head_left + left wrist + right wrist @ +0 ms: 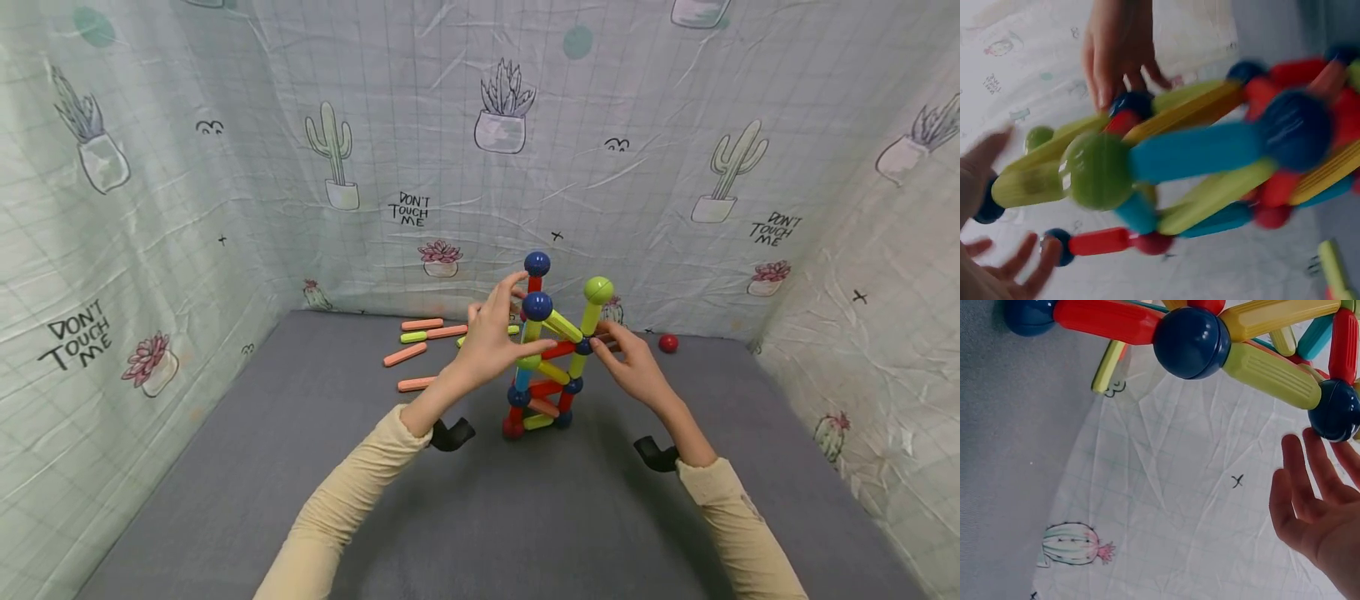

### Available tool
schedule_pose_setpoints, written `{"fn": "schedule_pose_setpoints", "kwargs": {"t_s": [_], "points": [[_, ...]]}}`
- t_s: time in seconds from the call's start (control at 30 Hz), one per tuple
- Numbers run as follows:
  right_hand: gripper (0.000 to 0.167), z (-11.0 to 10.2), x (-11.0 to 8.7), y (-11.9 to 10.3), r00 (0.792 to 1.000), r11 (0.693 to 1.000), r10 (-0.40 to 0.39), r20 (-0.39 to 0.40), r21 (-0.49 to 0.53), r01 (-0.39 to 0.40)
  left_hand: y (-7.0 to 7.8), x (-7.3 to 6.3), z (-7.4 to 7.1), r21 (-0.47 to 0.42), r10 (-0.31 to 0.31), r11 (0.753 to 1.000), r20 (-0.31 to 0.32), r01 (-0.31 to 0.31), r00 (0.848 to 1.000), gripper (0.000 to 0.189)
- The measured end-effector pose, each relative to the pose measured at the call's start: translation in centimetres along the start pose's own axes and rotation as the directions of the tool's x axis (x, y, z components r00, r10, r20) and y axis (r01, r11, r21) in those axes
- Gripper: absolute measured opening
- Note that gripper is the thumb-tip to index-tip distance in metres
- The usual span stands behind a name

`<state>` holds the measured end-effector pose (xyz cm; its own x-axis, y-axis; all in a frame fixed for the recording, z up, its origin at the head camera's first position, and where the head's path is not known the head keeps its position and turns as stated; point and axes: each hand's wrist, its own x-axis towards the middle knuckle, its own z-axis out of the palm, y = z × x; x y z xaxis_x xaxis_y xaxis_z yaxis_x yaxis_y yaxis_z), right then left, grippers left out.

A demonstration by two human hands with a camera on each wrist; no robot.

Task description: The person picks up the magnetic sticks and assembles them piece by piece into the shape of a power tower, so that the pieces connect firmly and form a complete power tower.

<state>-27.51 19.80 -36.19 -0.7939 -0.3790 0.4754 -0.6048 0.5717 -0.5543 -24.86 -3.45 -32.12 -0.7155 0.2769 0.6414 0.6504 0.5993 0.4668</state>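
Note:
A tower of coloured magnetic rods and balls [545, 390] stands upright on the grey table. My left hand [486, 337] is spread around its upper left part, the thumb in front of the yellow-green post and the fingers behind. In the left wrist view, fingers [1041, 269] reach the blue ball [1060, 247] ending a red rod. On the tower's right side, my right hand [633, 367] pinches a blue joint ball [584, 345] between thumb and fingertips. Above that joint rises a yellow-green rod topped by a green ball [598, 290].
Several loose orange rods [405, 354] and yellow-green rods lie on the table behind and left of the tower. A red ball [668, 342] rests at the back right. A printed cloth [570, 183] hangs round the back and sides of the table.

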Motion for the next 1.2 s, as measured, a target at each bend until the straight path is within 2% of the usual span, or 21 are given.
{"fn": "schedule_pose_setpoints", "kwargs": {"t_s": [0.07,0.17,0.27,0.37,0.53,0.73,0.9,1.07,1.2], "points": [[0.035,0.0,-0.2,0.2,0.999,0.999,0.035,0.027,0.029,-0.035,-0.7,-1.4,0.4,-0.047,-0.082,0.995,0.032,0.084,0.996,0.077],[0.035,0.0,-0.3,0.4,0.998,0.996,0.056,0.037,0.07,-0.059,-1.7,-2.9,0.9,-0.096,-0.139,0.985,0.077,0.146,0.987,0.059],[0.034,0.0,-0.4,0.4,0.997,0.994,0.062,0.034,0.09,-0.065,-2.5,-3.4,1.1,-0.14,-0.146,0.978,0.054,0.153,0.988,0.041],[0.033,-0.1,-0.6,0.2,0.997,0.993,0.071,0.032,0.096,-0.074,-3.4,-3.3,1.0,-0.158,-0.147,0.976,0.016,0.148,0.989,0.033],[0.031,0.0,-1.3,-0.8,0.998,0.992,0.054,0.015,0.113,-0.055,-5.5,-2.2,0.8,-0.221,-0.196,0.954,0.046,0.201,0.98,0.031],[0.031,0.5,-2.5,-5.0,0.999,0.995,-0.011,-0.042,0.103,0.016,-8.0,-0.6,1.1,-0.303,-0.199,0.927,0.107,0.223,0.974,0.032],[0.031,1.7,-3.0,-7.3,0.995,0.997,0.003,-0.102,0.082,0.006,-9.6,1.1,1.8,-0.383,-0.215,0.881,0.202,0.279,0.956,0.03],[0.037,3.9,-3.0,-7.1,0.994,0.993,0.021,-0.105,0.118,-0.009,-10.5,3.3,2.4,-0.423,-0.174,0.853,0.322,0.306,0.93,0.031],[0.039,5.1,-3.1,-6.7,0.995,0.989,0.001,-0.097,0.15,0.014,-10.4,4.4,2.9,-0.414,-0.135,0.858,0.391,0.304,0.911,0.033]]}}
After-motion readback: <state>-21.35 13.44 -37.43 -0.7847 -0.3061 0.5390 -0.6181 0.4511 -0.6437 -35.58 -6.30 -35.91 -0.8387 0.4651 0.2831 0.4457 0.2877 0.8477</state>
